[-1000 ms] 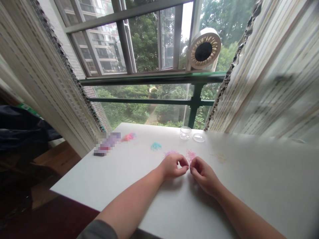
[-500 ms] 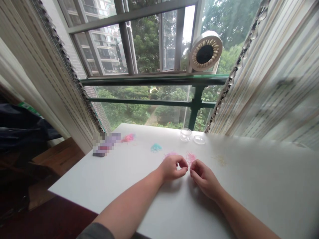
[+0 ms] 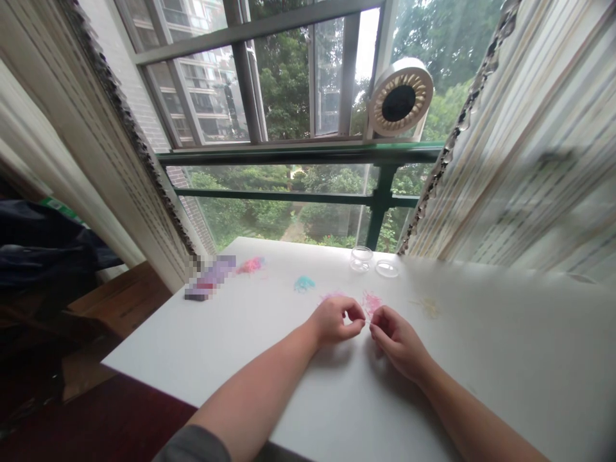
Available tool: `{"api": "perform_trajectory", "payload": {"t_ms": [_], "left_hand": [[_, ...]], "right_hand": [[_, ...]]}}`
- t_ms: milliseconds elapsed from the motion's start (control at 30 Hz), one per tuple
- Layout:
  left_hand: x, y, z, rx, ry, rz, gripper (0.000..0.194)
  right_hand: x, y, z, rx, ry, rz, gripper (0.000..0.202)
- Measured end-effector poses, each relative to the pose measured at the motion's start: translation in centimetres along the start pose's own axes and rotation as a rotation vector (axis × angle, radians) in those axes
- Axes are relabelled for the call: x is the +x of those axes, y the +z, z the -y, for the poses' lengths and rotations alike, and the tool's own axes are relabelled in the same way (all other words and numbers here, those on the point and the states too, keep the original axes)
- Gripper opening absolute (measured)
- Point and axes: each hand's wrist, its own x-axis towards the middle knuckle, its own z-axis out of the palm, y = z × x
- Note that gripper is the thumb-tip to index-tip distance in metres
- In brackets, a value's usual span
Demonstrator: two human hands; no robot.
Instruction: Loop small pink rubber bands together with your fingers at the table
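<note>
Grip of the left hand (image 3: 339,321) is pinched, thumb pressed to forefinger, and the right hand (image 3: 395,337) faces it in a matching pinch, near the middle of the frame. Between the two sets of fingertips I make out what looks like a fine pale strand (image 3: 367,322), held just above the bench (image 3: 505,359); it is too thin for me to see its ends.

Little has changed over the last second: both hands stay put, but the gap between the fingertips looks slightly wider and the strand shows better. I judge that the work is still fine fingertip work.

As for edges, the bench's near edge runs slantwise across the lower left, beneath the left forearm. The broadest room I have is to the right of the frame, past the yellow strands (image 3: 429,307). Forward is tighter: the pink strands (image 3: 372,301) lie just beyond the fingertips, with the purple strands (image 3: 333,296) partly hidden behind the left hand.

Further up the bench sit the blue strands (image 3: 305,283), then a clear tub (image 3: 360,262) with a clear lid (image 3: 387,269) beside it. A mixed pink pile (image 3: 250,264) lies toward the left corner, by a blurred purple package (image 3: 214,276). Past the far edge stands the green railing (image 3: 289,157).
</note>
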Motion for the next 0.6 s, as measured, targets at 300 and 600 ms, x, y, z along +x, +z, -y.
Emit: {"api": "perform_trajectory", "payload": {"t_ms": [300,600], "left_hand": [[0.1,-0.4,0.3,0.016,0.024,-0.012,0.009],[0.4,-2.0,1.2,0.02,-0.031,-0.065,0.01]], "right_hand": [[0.0,0.0,0.1,0.025,0.013,-0.012,0.013],[-0.1,0.0,0.2,0.067,0.04,0.017,0.011]]}}
